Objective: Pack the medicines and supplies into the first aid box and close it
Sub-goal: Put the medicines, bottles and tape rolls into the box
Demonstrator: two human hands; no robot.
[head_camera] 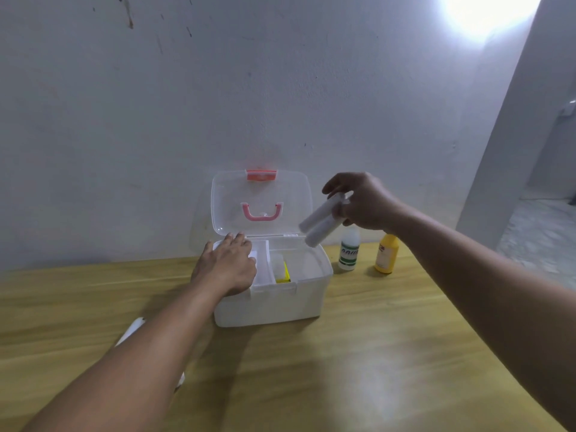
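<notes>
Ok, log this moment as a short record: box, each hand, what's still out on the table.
box: first aid box, lid open, upright near the wall
inside: yellow item in the tray
left hand: left hand resting on the box's left tray section, holding nothing visible
right hand: right hand with a grip on two white rolls above the box
still out: white bottle, yellow bottle, on the wooden table right of the box

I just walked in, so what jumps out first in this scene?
An open first aid box sits mid-table against the wall, its clear lid raised. The right hand holds two white rolls above its right side, while the left hand rests on its left compartment. Two bottles wait to the right.
</notes>
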